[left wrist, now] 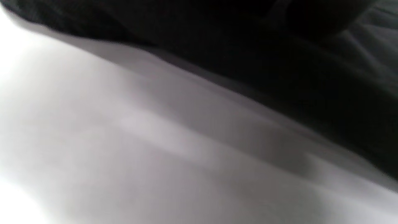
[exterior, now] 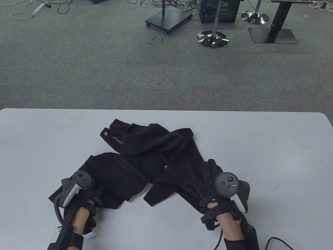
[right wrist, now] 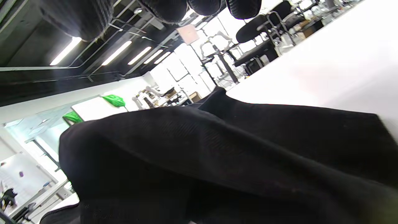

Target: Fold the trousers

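- Trousers (exterior: 151,161): black, lying crumpled on the near half of the white table (exterior: 273,145); the waistband with a metal button (exterior: 106,133) is at the far left of the heap, and the two legs spread toward the near edge, one to the left and one to the right; the cloth is bunched and twisted in the middle.
- Left hand (exterior: 85,198): it rests on the end of the left leg, near the table's front edge; the tracker (exterior: 76,186) covers the back of the hand and the fingers are hidden among black cloth, so I cannot tell if they grasp it or lie loose; the left wrist view is blurred and shows only dark cloth (left wrist: 279,62) above the pale table surface (left wrist: 124,155).
- Right hand (exterior: 221,198): it lies on the end of the right leg, with its tracker (exterior: 227,186) on top; the fingers reach into the cloth in the table view; in the right wrist view the gloved fingertips (right wrist: 168,9) hang at the top edge, apart from the black cloth (right wrist: 233,161) below them; whether the hand grasps anything I cannot tell.
- Beyond the table is grey carpet (exterior: 104,65); on it stand chrome stool bases (exterior: 212,39) and a black stand (exterior: 168,19), well apart from the table.
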{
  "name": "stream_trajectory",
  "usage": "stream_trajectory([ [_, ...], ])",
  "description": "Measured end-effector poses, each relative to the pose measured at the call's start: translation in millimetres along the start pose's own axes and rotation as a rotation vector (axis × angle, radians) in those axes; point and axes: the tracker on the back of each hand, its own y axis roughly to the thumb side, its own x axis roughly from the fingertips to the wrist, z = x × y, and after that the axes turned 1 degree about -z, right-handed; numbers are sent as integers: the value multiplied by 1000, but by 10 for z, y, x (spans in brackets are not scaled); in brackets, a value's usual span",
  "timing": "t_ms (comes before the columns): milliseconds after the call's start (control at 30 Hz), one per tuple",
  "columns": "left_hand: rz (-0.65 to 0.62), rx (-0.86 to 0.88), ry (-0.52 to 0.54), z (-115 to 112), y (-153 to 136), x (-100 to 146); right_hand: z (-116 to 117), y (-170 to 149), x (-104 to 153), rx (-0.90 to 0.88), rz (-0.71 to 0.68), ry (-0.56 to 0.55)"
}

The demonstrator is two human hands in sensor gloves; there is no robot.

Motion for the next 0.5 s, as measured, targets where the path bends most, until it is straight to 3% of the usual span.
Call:
stream_trajectory([
  [300, -289, -119, -164, -395, 1084, 330, 177, 235, 49, 95, -146, -5],
  [500, -545, -39, -387, -718, 1715, 704, 308, 340, 81, 124, -242, 41],
])
